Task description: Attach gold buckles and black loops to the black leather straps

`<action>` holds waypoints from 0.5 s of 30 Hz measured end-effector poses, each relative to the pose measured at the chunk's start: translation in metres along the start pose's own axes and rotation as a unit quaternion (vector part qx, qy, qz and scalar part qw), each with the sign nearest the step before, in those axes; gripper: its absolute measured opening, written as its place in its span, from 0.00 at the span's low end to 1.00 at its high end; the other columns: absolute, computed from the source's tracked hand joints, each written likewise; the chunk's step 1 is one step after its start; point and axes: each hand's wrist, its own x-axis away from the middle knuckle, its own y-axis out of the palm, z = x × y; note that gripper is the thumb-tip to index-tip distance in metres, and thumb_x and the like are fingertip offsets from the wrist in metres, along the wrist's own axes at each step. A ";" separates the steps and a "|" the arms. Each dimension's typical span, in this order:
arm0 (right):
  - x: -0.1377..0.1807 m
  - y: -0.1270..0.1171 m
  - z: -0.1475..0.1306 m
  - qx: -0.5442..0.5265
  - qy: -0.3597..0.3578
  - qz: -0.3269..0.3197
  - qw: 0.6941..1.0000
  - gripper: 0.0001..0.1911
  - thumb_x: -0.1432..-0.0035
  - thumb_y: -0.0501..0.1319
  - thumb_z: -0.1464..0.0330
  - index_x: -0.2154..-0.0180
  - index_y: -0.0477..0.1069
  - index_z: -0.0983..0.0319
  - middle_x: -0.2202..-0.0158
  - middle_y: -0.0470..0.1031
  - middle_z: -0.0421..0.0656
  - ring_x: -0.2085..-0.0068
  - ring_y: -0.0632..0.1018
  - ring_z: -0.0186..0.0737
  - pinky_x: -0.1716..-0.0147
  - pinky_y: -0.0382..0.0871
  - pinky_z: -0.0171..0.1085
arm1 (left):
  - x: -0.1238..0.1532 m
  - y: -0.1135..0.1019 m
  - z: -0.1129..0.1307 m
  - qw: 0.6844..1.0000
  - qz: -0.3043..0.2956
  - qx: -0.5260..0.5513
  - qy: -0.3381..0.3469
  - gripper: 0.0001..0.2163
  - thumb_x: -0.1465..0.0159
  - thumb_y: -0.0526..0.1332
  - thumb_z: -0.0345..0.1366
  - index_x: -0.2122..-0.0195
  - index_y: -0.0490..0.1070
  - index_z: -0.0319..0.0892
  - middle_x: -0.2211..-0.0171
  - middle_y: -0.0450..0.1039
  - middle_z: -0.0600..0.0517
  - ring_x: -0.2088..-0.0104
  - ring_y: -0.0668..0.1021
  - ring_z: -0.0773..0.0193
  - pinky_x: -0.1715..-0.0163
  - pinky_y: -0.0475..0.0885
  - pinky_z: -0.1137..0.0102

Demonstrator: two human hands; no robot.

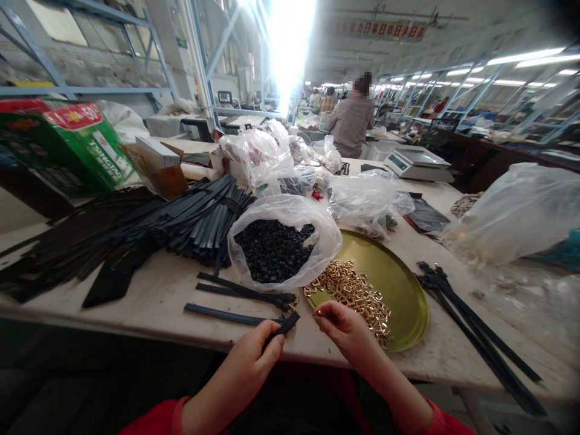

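Note:
My left hand (256, 356) grips a dark strap (289, 324) between thumb and fingers, its end sticking out towards the right. Close to the tray's near rim, my right hand (347, 329) is closed in a pinch; whatever sits between the fingertips is too small to make out. Just beyond it, small gold-coloured metal buckles (357, 296) lie heaped in a round gold tray (408, 302). A clear plastic bag (333, 238) stands rolled open, full of small black loops (272, 254). Between it and my left hand lie several straps (226, 289), some with gold buckles at their right ends.
Bundles of dark straps (203, 217) cover the table's left side, near a green box (86, 151). More straps with buckles (475, 326) lie at the right. Filled plastic bags (367, 196) and a scale (419, 163) stand farther back. A person (353, 118) faces away beyond.

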 end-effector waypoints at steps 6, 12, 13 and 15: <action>0.019 0.036 -0.032 -0.128 0.032 -0.111 0.985 0.06 0.50 0.60 0.66 0.74 0.69 0.62 0.76 0.69 0.38 0.73 0.67 0.34 0.74 0.60 0.33 | 0.006 -0.004 0.019 1.000 0.007 -0.025 0.008 0.09 0.40 0.54 0.39 0.65 0.69 0.40 0.68 0.73 0.52 0.67 0.73 0.62 0.67 0.63 0.73; 0.021 0.047 -0.032 -0.307 0.097 -0.135 0.937 0.12 0.53 0.63 0.61 0.74 0.65 0.62 0.78 0.65 0.35 0.77 0.65 0.30 0.77 0.57 0.30 | 0.015 -0.006 0.005 1.000 -0.007 -0.012 -0.015 0.07 0.41 0.54 0.35 0.67 0.69 0.39 0.71 0.72 0.53 0.70 0.72 0.64 0.70 0.63 0.74; 0.022 0.047 -0.031 -0.309 0.103 -0.130 0.936 0.12 0.53 0.63 0.61 0.74 0.64 0.62 0.79 0.65 0.34 0.77 0.64 0.30 0.78 0.57 0.30 | 0.015 -0.007 0.004 1.000 -0.005 -0.004 -0.015 0.08 0.41 0.54 0.35 0.66 0.69 0.38 0.70 0.72 0.53 0.69 0.72 0.64 0.70 0.64 0.74; 0.023 0.050 -0.030 -0.285 0.105 -0.121 0.945 0.09 0.53 0.63 0.64 0.75 0.65 0.61 0.79 0.66 0.35 0.77 0.64 0.30 0.78 0.57 0.30 | 0.016 -0.008 0.004 1.000 0.004 0.002 -0.009 0.09 0.41 0.54 0.37 0.64 0.68 0.39 0.69 0.73 0.53 0.68 0.72 0.63 0.68 0.64 0.73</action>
